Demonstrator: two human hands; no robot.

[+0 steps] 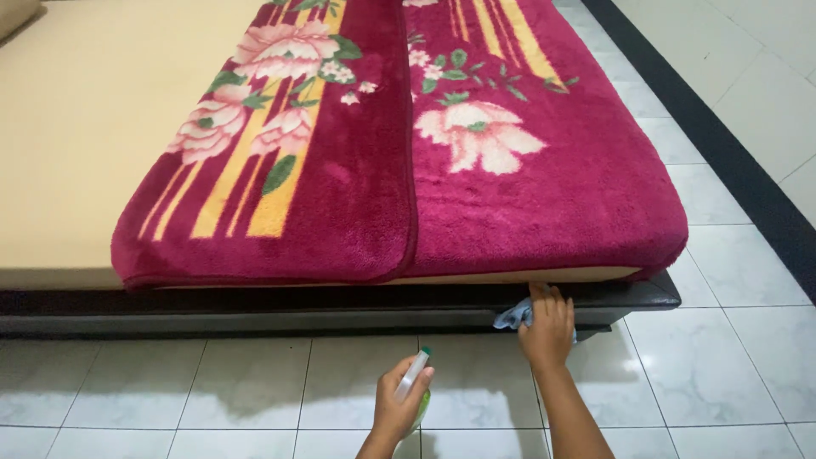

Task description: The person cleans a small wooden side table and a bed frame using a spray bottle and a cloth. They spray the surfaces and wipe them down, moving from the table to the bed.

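left hand: (pixel 399 408) was closed around a spray bottle (pixel 413 378), nearest the camera, held above the floor tiles, nozzle end up
spray bottle: pale body, green tip, well short of the bed
right hand: (pixel 547 327) was flat, fingers pressed on a blue cloth (pixel 512 316) against the dark bed frame (pixel 340 302)
blue cloth: was bunched under the palm at the frame's front edge, near the right corner
floor: white glossy tiles (pixel 255 382), reflections visible
mattress edge: tan strip (pixel 510 276) sat just above the cloth
blanket: maroon floral blanket (pixel 527 170) hung over the mattress, hem close to the hand
risk: cloth could brush the blanket hem or drag it, judging by the gap; spray could wet the tiles and leave them slippery
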